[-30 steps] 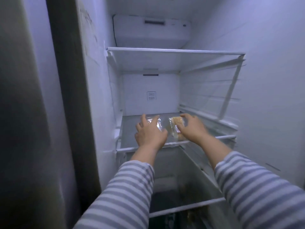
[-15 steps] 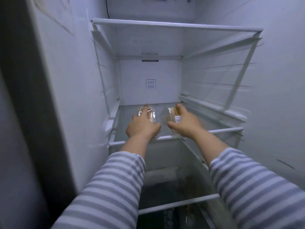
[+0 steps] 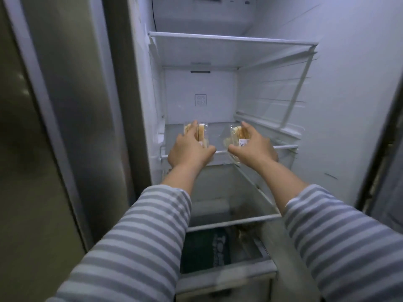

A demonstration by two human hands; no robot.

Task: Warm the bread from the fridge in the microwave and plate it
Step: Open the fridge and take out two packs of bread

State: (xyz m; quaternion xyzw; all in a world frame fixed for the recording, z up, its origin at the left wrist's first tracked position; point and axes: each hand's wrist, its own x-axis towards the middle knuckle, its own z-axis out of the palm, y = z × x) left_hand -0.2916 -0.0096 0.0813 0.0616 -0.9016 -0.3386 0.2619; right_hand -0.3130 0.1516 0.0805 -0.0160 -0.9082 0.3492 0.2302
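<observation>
Two pieces of bread in clear plastic wrap are in my hands over the front of the fridge's middle glass shelf (image 3: pixel 218 132). My left hand (image 3: pixel 189 149) grips the left wrapped bread (image 3: pixel 201 134), fingers over its top and thumb at its near side. My right hand (image 3: pixel 255 147) grips the right wrapped bread (image 3: pixel 236 136), which bears a small white label. Both packs sit near the shelf's front edge; whether they rest on the glass or hang just above it is unclear.
The fridge stands open with a bare upper shelf (image 3: pixel 231 46) overhead. Below are a lower shelf (image 3: pixel 233 223) and a drawer (image 3: pixel 224 277) holding a dark package (image 3: pixel 207 247). A steel door (image 3: pixel 43 149) fills the left. The fridge's right door edge (image 3: pixel 383 149) is at the far right.
Both hands closed around the two wrapped breads and drew them forward toward the shelf's front edge, moving apart. The camera has pulled back and lower.
</observation>
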